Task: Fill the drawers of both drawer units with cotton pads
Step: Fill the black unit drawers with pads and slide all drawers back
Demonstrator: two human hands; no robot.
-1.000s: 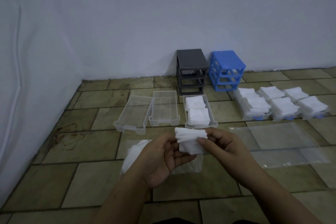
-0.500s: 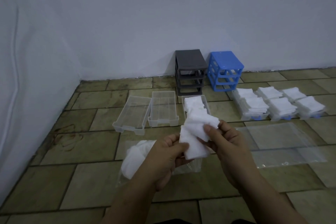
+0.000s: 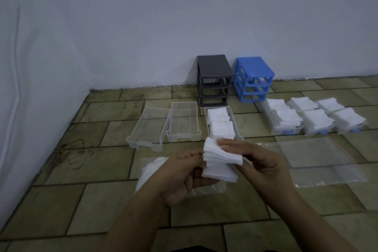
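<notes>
Head view looks down on a tiled floor (image 3: 86,206) where both hands hold a stack of cotton pads (image 3: 222,162) just above a plastic bag (image 3: 206,189) that still has white pads inside. The left hand (image 3: 180,178) pinches the stack's left edge with curled fingers, and the right hand (image 3: 263,168) has its fingers pressed together over the top while the thumb grips from below; holding it from both sides probably squares the loose, fanned pads so they drop neatly into a drawer. Three clear drawers lie in a row beyond the hands: the left drawer (image 3: 146,127) and the middle drawer (image 3: 183,121) hold nothing, while the right drawer (image 3: 235,120) is packed with two piles of pads. They seem to be pulled out and lined up for easy reach. Against the wall stand a grey drawer unit (image 3: 213,80) and a blue drawer unit (image 3: 253,79), both with open slots. To the right, three blue-handled drawers (image 3: 315,122) sit side by side, heaped with pads. An empty flat bag (image 3: 319,157) lies near the right hand.
</notes>
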